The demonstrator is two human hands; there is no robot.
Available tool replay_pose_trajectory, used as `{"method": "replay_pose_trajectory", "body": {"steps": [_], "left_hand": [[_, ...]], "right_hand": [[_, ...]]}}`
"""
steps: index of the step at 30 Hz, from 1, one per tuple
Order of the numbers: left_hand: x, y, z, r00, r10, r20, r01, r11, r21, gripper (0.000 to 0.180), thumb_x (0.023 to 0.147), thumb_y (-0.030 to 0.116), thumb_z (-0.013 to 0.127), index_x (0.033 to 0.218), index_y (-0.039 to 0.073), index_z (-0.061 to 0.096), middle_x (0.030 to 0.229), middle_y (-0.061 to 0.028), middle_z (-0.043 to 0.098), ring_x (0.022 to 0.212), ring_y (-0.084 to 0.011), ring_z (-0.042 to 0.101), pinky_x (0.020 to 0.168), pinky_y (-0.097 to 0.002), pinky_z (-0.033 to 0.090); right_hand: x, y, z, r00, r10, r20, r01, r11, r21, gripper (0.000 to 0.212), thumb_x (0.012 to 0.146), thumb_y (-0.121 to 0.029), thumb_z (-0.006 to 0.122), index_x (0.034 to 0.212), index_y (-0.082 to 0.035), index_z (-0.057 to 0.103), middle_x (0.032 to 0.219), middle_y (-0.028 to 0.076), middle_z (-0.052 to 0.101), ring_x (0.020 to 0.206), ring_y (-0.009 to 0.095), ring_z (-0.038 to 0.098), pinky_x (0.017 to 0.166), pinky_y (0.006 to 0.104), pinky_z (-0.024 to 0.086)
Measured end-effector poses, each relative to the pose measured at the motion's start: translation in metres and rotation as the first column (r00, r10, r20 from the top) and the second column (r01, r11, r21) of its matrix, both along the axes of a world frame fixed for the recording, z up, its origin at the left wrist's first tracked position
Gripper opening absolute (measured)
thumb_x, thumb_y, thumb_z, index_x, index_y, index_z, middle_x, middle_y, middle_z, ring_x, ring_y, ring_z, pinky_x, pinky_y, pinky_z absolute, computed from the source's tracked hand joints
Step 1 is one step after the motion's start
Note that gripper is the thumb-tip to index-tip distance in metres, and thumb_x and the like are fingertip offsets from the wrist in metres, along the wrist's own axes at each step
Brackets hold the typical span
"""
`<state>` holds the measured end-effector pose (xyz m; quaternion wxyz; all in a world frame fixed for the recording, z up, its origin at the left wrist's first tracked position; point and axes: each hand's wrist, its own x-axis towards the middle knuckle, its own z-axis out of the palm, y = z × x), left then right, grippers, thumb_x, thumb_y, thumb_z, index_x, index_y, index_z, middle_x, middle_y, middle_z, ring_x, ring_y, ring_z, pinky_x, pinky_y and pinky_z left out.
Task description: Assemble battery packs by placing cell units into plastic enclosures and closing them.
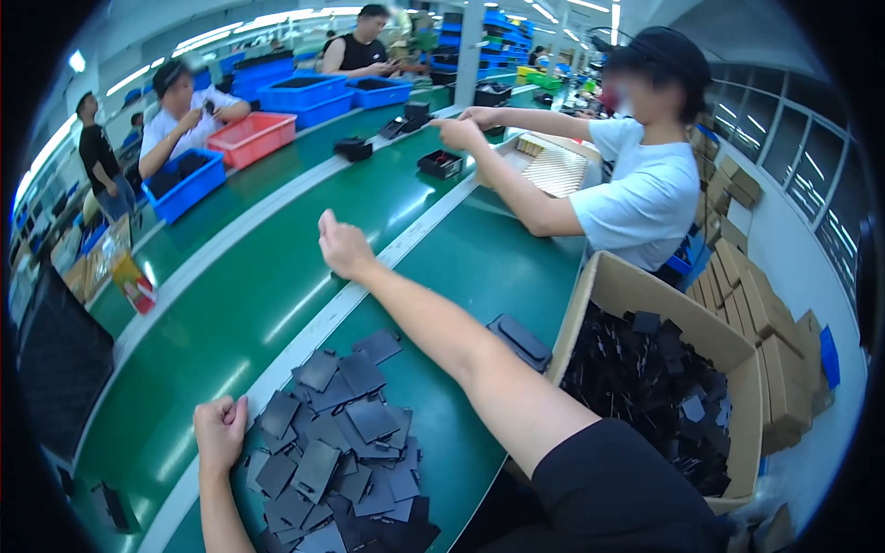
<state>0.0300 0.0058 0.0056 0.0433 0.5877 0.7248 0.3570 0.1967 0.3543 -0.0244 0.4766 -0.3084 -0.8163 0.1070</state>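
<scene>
My left hand is closed in a fist above the pale strip along the belt's edge, and nothing shows in it. Just to its right lies a loose heap of thin dark grey rectangular covers, some with small tabs. My right arm stretches forward across the worktop. Its hand is folded into a fist with the thumb side up, over the near edge of the green conveyor belt. I see nothing between those fingers either. Neither hand touches the covers.
A cardboard box full of black flat pieces stands at my right, near a dark case. Black housings sit along the belt. A co-worker reaches over it from the right. Blue bins and a red bin line the far side.
</scene>
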Motion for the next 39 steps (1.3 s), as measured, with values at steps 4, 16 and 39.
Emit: {"method": "replay_pose_trajectory", "body": {"steps": [4, 16, 39], "left_hand": [[-0.005, 0.004, -0.010, 1.000, 0.019, 0.023, -0.021, 0.997, 0.076, 0.037, 0.082, 0.007, 0.064, 0.056, 0.004, 0.037, 0.051, 0.0002, 0.030, 0.049, -0.0136, 0.024, 0.046, -0.0295, 0.029], [-0.013, -0.005, -0.012, 0.997, 0.006, 0.075, -0.015, 0.993, 0.121, 0.037, 0.083, 0.007, 0.063, 0.059, 0.005, 0.035, 0.054, 0.0016, 0.029, 0.051, -0.0117, 0.024, 0.047, -0.0281, 0.027], [-0.006, -0.006, -0.009, 0.999, 0.022, 0.029, -0.025, 0.995, 0.094, 0.036, 0.083, 0.008, 0.063, 0.058, 0.005, 0.037, 0.052, 0.0002, 0.032, 0.049, -0.0131, 0.026, 0.047, -0.0297, 0.030]], "right_hand": [[0.007, -0.007, 0.004, 0.989, -0.116, 0.094, 0.107, 0.989, 0.099, 0.024, 0.086, -0.022, 0.055, 0.102, -0.006, 0.047, 0.103, 0.013, 0.061, 0.100, 0.033, 0.059, 0.091, 0.0483, 0.041], [0.042, -0.056, 0.008, 0.780, 0.075, 0.621, 0.124, 0.955, -0.271, 0.078, 0.093, -0.061, 0.033, 0.148, -0.006, 0.032, 0.158, 0.015, 0.022, 0.148, 0.035, 0.003, 0.113, 0.0654, -0.003], [0.050, -0.065, 0.011, 0.873, 0.017, 0.488, 0.135, 0.952, -0.275, 0.071, 0.097, -0.059, 0.031, 0.143, -0.005, 0.040, 0.152, 0.015, 0.033, 0.146, 0.034, 0.016, 0.115, 0.0624, 0.009]]}}
